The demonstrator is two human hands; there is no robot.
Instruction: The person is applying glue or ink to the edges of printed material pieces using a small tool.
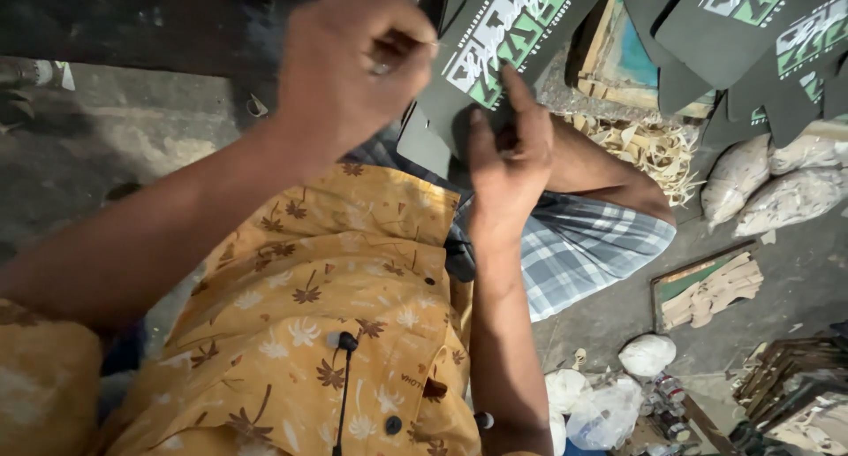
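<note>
The dark foam sheet with a green and white print (pixel 495 41) is sitting up near the top middle, held over the person's lap, which is covered by a blue and white checked cloth (pixel 583 244). The left hand (pixel 349 67) is curling into a fist just left of the sheet, pinching something small against its edge; what it is cannot be told. The right hand (pixel 508 160) is holding the sheet's lower edge, fingers pointing up. Further right, more dark printed foam pieces (pixel 751 41) are leaning together, and pale wood shavings (pixel 649 147) and white bags (pixel 777 186) are lying on the floor.
</note>
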